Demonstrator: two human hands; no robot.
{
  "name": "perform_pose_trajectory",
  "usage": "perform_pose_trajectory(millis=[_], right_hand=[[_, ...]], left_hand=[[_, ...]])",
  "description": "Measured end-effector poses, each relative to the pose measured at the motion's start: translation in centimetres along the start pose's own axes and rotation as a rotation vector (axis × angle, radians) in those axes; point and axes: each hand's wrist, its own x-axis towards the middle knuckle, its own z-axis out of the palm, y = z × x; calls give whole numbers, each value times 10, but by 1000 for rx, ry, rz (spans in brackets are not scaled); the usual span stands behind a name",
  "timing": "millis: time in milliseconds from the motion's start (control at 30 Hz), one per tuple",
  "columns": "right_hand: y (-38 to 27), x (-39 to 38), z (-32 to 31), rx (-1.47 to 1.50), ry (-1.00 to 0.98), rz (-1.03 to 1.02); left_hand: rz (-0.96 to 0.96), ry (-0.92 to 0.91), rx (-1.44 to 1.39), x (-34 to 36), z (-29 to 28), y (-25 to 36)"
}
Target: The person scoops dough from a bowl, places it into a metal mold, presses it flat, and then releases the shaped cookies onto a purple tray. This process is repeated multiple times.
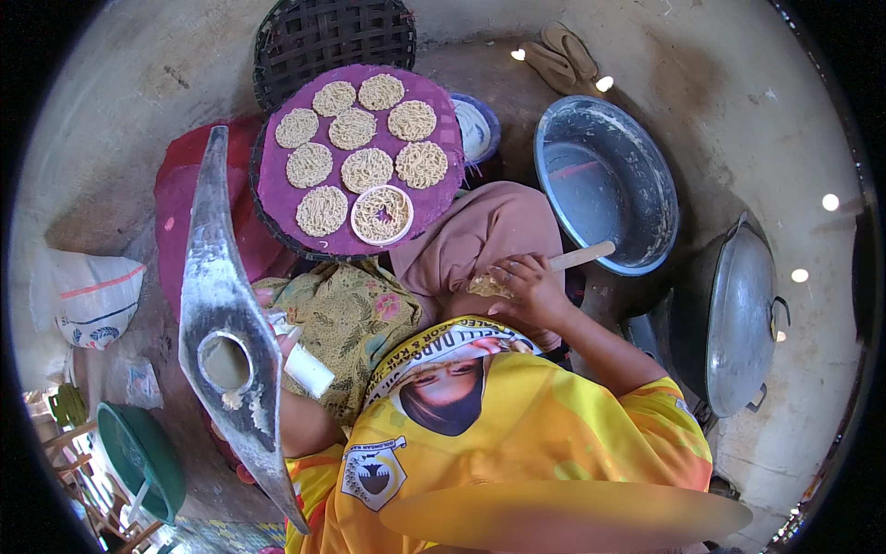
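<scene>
On a round purple cloth-covered tray (431, 205), past the knees: nine pale noodle discs (367, 171) lying loose, plus one inside a white ring (354, 222) at the near edge. Right hand (524, 284) closed around a flat wooden stick (583, 256), pale lump (489, 286) by its fingertips. Left hand (287, 340) mostly hidden behind a grey tapered metal bar (221, 291) with a round hole; grip can't be told; white cylinder (309, 370) just beside it. Blue-grey basin (609, 185) right of tray, lidded pot (738, 319) nearer, green tub (138, 462) lower left.
</scene>
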Motion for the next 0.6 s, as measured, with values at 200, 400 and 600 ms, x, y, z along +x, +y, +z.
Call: perform_pose_trajectory(millis=[200,400,600], right_hand=[[-3,0,22,-245,94,-54],[15,10,-42,-72,118,177],[52,-3,-68,-236,-455,459]], left_hand=[[2,-30,11,1,9,0],[-22,-3,-41,4,11,9],[-166,74,-311,15,8,24]])
